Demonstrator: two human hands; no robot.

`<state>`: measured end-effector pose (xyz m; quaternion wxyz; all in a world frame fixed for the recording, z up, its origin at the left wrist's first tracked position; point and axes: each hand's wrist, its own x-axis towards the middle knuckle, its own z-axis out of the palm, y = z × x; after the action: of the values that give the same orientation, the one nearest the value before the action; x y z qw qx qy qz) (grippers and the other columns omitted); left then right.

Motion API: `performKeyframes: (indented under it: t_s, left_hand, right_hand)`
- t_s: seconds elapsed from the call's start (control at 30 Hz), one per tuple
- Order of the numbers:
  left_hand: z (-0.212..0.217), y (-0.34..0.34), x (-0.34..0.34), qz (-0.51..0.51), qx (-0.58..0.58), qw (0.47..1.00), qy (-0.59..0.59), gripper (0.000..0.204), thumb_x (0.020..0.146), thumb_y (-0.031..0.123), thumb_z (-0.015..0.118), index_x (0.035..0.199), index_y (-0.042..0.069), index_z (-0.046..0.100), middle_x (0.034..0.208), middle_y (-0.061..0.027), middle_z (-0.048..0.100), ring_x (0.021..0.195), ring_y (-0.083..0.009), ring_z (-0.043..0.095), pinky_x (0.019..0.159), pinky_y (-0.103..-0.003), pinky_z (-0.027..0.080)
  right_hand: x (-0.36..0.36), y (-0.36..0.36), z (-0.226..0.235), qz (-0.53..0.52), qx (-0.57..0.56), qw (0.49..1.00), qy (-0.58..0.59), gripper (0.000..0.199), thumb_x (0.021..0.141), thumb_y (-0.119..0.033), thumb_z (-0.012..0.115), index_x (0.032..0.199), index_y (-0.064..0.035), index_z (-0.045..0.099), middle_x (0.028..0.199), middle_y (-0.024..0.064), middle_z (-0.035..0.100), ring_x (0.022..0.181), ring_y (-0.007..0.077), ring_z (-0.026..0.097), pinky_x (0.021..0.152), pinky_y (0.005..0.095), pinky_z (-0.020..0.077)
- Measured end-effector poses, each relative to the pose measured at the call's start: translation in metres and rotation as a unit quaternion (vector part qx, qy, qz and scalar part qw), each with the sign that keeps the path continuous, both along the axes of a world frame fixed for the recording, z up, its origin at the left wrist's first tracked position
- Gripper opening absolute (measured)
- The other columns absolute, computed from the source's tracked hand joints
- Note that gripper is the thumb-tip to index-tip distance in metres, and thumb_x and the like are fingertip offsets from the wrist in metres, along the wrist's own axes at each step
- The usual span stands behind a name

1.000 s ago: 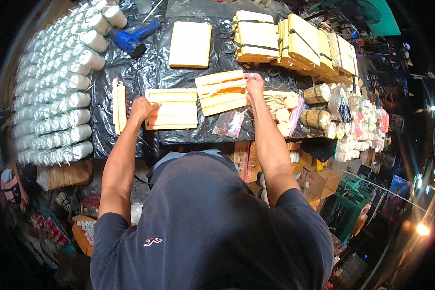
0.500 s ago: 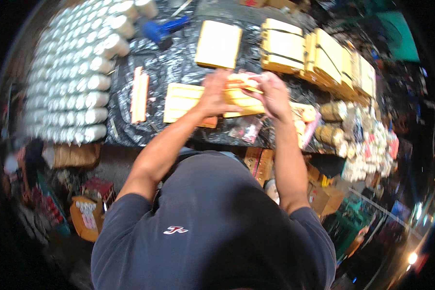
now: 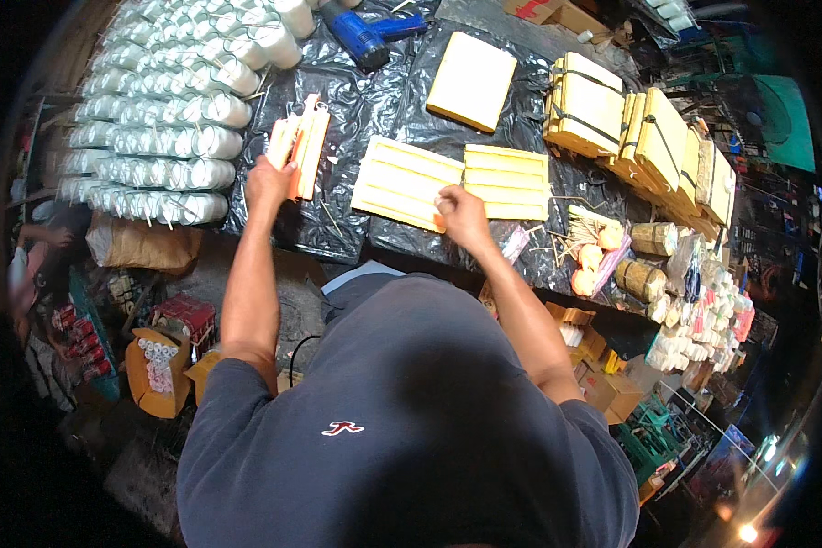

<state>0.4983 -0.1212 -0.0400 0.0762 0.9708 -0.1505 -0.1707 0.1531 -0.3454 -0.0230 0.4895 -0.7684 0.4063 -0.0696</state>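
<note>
The left hand (image 3: 267, 180) is closed around the lower end of a small bundle of pale yellow wooden slats (image 3: 299, 146), held tilted above the black plastic sheet (image 3: 338, 100) that covers the bench, near its front-left part. The right hand (image 3: 459, 212) rests with fingers curled on the front edge of two flat groups of pale yellow slats (image 3: 452, 178) laid side by side at the bench's middle; whether it pinches one slat, I cannot tell.

Judging by the layout, the sorting looks partly done: strapped stacks of yellow boards (image 3: 644, 128) stand along the right edge, a single pale square board (image 3: 472, 80) lies toward the back, and the two flat groups and the held bundle remain loose.

Rows of white cylinders (image 3: 160, 119) fill the left edge and a blue power tool (image 3: 361, 32) lies at the back. Bare sheet is left between the bundle and the flat groups; the right front corner is crowded with small rolls and sticks (image 3: 603, 251).
</note>
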Motion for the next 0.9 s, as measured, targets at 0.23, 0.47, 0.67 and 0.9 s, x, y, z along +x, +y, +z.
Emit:
performKeyframes:
  t_s: [0.23, 0.47, 0.67, 0.9]
  left_hand:
    - [-0.024, 0.002, 0.022, -0.009, -0.042, 0.998, 0.038, 0.072, 0.091, 0.052, 0.076, 0.126, -0.009, 0.065, 0.120, -0.0309, 0.072, 0.113, -0.0452, 0.071, 0.099, -0.051, 0.056]
    - [-0.027, 0.018, 0.015, -0.027, -0.056, 0.997, 0.045, 0.066, 0.092, 0.045, 0.076, 0.128, -0.008, 0.064, 0.122, -0.0303, 0.070, 0.115, -0.0441, 0.068, 0.101, -0.051, 0.054]
    - [-0.012, 0.030, -0.016, -0.085, -0.149, 0.977, -0.127, 0.059, 0.087, 0.031, 0.080, 0.130, -0.005, 0.062, 0.135, -0.0275, 0.058, 0.123, -0.0472, 0.057, 0.102, -0.056, 0.048]
    - [-0.018, 0.015, -0.113, -0.191, -0.409, 0.891, 0.035, 0.030, 0.092, 0.010, 0.074, 0.118, -0.004, 0.071, 0.117, -0.0211, 0.072, 0.110, -0.0383, 0.069, 0.098, -0.046, 0.054]
  right_hand:
    - [0.046, 0.046, -0.021, 0.171, -0.185, 0.967, -0.035, 0.018, 0.093, -0.014, 0.070, 0.106, -0.0027, 0.076, 0.098, 0.0177, 0.072, 0.093, 0.0370, 0.069, 0.085, 0.0457, 0.0561]
    - [0.161, 0.038, -0.022, 0.441, -0.259, 0.857, 0.060, 0.019, 0.090, -0.018, 0.067, 0.101, -0.0103, 0.080, 0.105, 0.0166, 0.066, 0.104, 0.0362, 0.065, 0.089, 0.0478, 0.0579]
    - [0.192, 0.022, -0.043, 0.549, -0.254, 0.793, 0.071, 0.017, 0.077, -0.017, 0.077, 0.092, -0.0083, 0.078, 0.104, 0.0139, 0.065, 0.104, 0.0361, 0.062, 0.085, 0.0464, 0.0560]
    - [0.163, 0.007, -0.022, 0.539, -0.148, 0.829, 0.038, 0.006, 0.086, -0.008, 0.066, 0.090, -0.0055, 0.069, 0.104, 0.0160, 0.064, 0.105, 0.0396, 0.058, 0.091, 0.0486, 0.0498]
